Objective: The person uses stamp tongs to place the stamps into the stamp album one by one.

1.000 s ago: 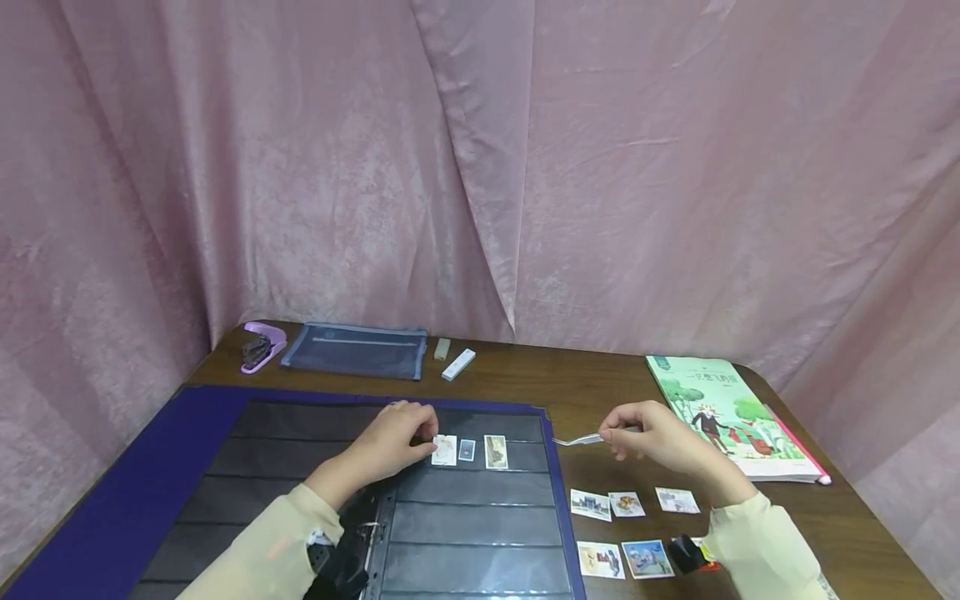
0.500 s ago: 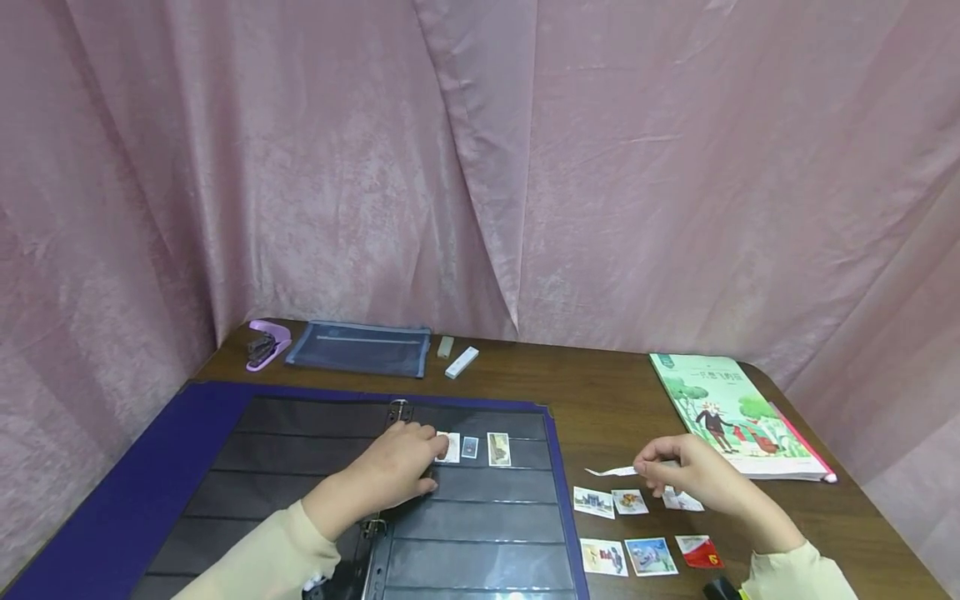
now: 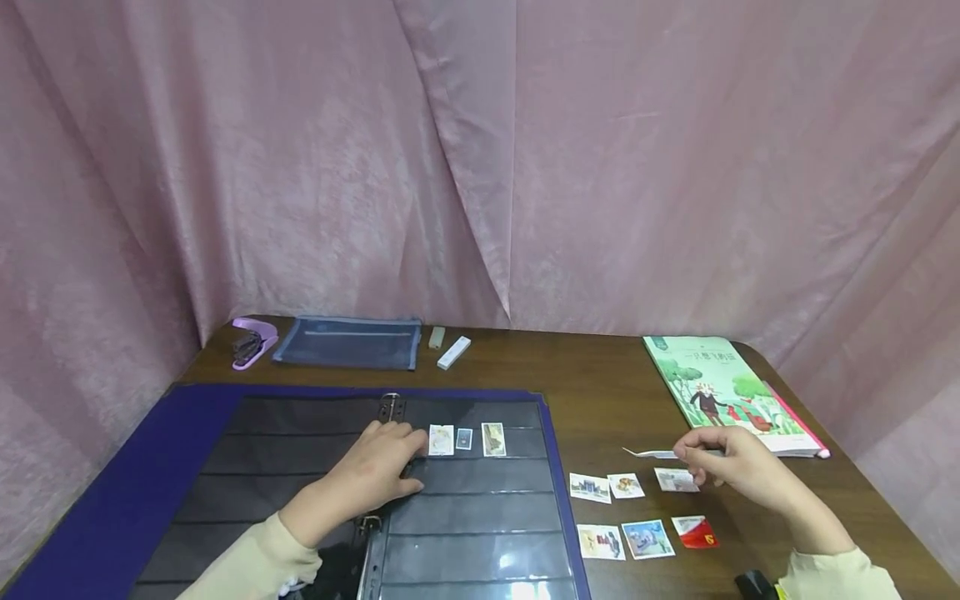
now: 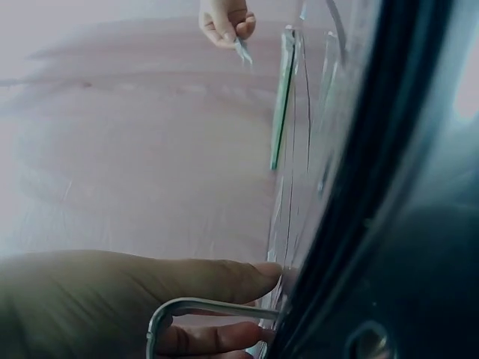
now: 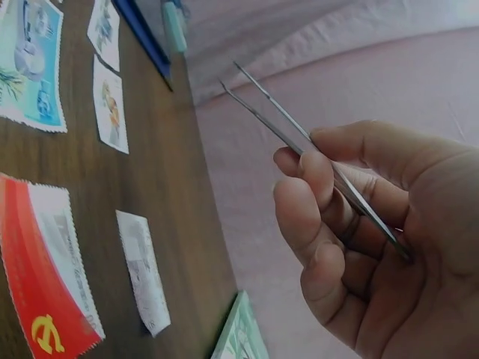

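Observation:
My left hand [image 3: 367, 467] rests on the open stamp album [image 3: 480, 554], near its ring binding, with fingers stretched out beside a pale stamp [image 3: 441, 440]. A tiny blue stamp [image 3: 464, 439] and a tall stamp [image 3: 493, 439] lie in the same row. Between thumb and fingers, my right hand [image 3: 727, 458] holds metal tweezers [image 5: 367, 209]; their tips are apart with nothing between them. Below the tweezers on the table is a pale stamp [image 3: 677, 480]. A red and white stamp [image 5: 49, 269] shows large in the right wrist view.
Several more loose stamps, including a blue one [image 3: 648, 540], lie right of the album. A green book [image 3: 705, 383] sits at the back right. Along the back are a purple stapler [image 3: 255, 343], a blue mesh pouch [image 3: 347, 343] and a white block [image 3: 453, 353].
My right hand has moved right and toward me with the tweezers, away from the album's edge. My left hand has drawn slightly back from the pale stamp, its fingers straighter.

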{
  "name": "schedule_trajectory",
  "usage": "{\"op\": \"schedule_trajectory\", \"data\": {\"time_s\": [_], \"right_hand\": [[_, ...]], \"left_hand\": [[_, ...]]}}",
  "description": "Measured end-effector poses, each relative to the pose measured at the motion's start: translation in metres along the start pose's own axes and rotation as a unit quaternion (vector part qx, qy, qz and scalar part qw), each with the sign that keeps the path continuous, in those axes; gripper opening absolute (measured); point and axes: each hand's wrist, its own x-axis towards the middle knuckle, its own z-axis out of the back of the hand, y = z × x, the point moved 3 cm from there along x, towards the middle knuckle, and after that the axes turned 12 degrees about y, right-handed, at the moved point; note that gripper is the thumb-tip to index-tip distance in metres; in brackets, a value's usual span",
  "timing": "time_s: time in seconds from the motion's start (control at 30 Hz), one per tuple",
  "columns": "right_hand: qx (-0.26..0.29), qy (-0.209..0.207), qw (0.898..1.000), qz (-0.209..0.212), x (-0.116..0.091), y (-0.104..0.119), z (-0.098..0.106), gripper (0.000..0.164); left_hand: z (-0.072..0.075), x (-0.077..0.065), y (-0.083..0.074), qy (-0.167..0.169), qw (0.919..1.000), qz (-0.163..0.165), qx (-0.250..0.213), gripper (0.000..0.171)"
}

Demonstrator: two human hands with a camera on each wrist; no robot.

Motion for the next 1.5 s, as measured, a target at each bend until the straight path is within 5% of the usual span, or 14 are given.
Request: {"op": "schedule_trajectory", "data": {"time_s": [0.17,0.47,0.67,1.2,1.5], "right_hand": [[-0.008,0.001,1.0,-0.005,0.002,0.0,0.003,0.016],[-0.029,0.064,0.997,-0.013,0.011,0.006,-0.008,0.017],[-0.045,0.063,0.997,-0.023,0.011,0.007,-0.013,0.014],[-0.022,0.087,0.996,-0.024,0.016,-0.003,-0.025,0.017],[-0.065,0.076,0.995,-0.008,0.016,-0.006,-0.028,0.018]], "left_hand": [[0.001,-0.001,0.003,-0.013,0.9999,-0.005,0.001,0.036],[0.0,-0.001,0.006,-0.011,0.9995,-0.008,-0.028,0.031],[-0.004,-0.001,0.007,-0.005,0.9978,-0.023,-0.062,0.027],[-0.007,0.0,0.006,-0.013,0.9987,-0.031,-0.039,0.026],[-0.011,0.004,0.008,-0.012,0.9981,-0.023,-0.056,0.026]]}}
